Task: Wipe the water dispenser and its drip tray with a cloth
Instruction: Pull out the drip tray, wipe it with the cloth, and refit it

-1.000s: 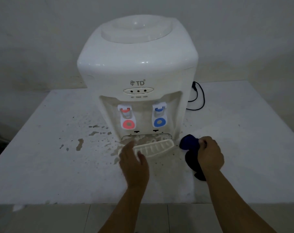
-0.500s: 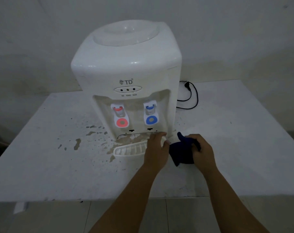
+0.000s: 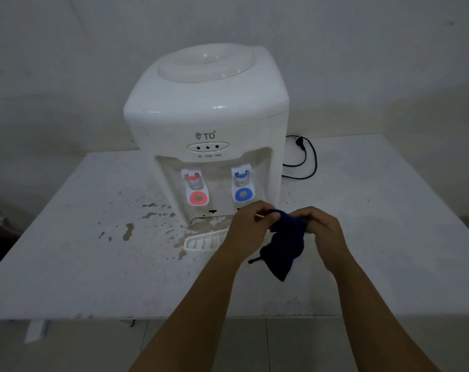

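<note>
A white water dispenser [image 3: 209, 122] with a red tap and a blue tap stands on a white table [image 3: 93, 277]. Its white slotted drip tray [image 3: 203, 241] sits pulled out askew in front of the base, partly hidden by my left hand. My left hand [image 3: 248, 230] and my right hand [image 3: 323, 229] both pinch the top edge of a dark blue cloth [image 3: 284, 251], which hangs down between them just above the table, right of the tray.
Brownish stains and spatter [image 3: 147, 224] mark the table left of and in front of the dispenser. A black power cord with plug [image 3: 307, 159] lies behind the dispenser on the right. A pale wall stands close behind; tiled floor shows below the table's front edge.
My left hand left the drip tray and moved right onto the cloth. The cloth, held by the right hand alone before, is now lifted and stretched between both hands.
</note>
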